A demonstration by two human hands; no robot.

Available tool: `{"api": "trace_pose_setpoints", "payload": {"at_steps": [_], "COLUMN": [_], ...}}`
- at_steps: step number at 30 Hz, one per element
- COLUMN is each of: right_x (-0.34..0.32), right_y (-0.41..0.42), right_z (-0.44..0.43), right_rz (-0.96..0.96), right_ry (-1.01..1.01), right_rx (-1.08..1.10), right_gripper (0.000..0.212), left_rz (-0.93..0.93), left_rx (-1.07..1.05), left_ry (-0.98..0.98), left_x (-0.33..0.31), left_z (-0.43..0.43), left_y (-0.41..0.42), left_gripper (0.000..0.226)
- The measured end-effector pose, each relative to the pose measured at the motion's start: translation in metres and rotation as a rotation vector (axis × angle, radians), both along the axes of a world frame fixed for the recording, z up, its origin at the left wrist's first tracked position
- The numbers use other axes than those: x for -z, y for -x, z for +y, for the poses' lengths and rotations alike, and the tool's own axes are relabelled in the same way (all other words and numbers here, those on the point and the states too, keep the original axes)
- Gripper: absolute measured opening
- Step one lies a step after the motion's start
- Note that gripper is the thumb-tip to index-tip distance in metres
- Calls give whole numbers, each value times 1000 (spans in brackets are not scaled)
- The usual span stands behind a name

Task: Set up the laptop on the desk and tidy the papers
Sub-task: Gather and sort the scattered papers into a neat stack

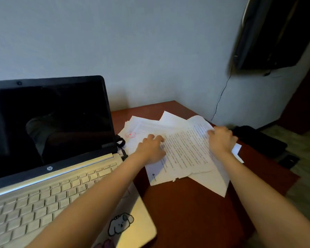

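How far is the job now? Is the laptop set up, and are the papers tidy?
Done: the laptop stands open on the desk, screen dark. In hand: the left hand rests on the papers and the right hand grips their right side. Left: the sheets fan out at different angles, not squared into one stack.

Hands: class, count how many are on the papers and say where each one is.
2. The left hand rests on the left side of the scattered papers, near the laptop hinge; the right hand grips their curled right edge. No other hand is in view.
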State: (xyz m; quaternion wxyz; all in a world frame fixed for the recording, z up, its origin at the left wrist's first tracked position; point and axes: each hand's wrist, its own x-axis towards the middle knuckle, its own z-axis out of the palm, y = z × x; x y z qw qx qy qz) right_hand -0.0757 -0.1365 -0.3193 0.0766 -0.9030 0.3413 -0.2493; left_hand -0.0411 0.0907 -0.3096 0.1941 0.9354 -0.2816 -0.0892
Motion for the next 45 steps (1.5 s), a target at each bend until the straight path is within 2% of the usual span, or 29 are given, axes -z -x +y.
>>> {"api": "trace_pose_setpoints", "payload": {"at_steps": [5, 8, 11, 13, 17, 21, 24, 26, 29, 33, 36, 39, 42, 45], "right_x": [-14, -31, -42, -41, -37, -33, -29, -30, -35, -27, -20, -8, -5, -5], "right_y": [35, 49, 54, 52, 40, 36, 38, 39, 40, 38, 40, 48, 70, 93], "right_z": [-2, 3, 7, 11, 22, 34, 34, 32, 34, 40, 57, 66, 65, 61], "right_rz": [-188, -302, -372, -345, -215, -152, -87, -112, -130, -99, -80, -270, -516, -552], "right_ry": [-33, -265, -499, -634, -756, -881, -957, -1073, -1233, -1327, -1293, -1209, -1291, -1278], "right_rx": [-82, -156, -138, -106, -196, -254, -199, -166, -158, -163, -194, -132, -29, 25], "right_gripper": [33, 31, 25, 25, 29, 33, 39, 45, 41, 37, 36, 33, 28, 28], "left_rz": [-97, -186, -227, -269, -409, -402, -380, -403, -445, -474, -476, -538, -588, -563], "left_rx": [45, 97, 148, 166, 166, 174, 120, 92, 92, 92, 80, 44, -31, -80], "left_ry": [-23, -50, -77, -111, -183, -300, -280, -237, -223, -214, -175, -113, -79, -82], "left_x": [-1, -10, -14, -13, -3, 6, 14, 20, 23, 25, 26, 26, 28, 28], "left_z": [3, -2, -9, -15, -25, -27, -28, -29, -29, -28, -27, -27, -25, -23], "left_y": [39, 54, 67, 74, 73, 65, 67, 70, 71, 70, 71, 71, 71, 74], "left_gripper": [49, 63, 79, 82, 70, 51, 42, 38, 37, 34, 37, 42, 46, 45]}}
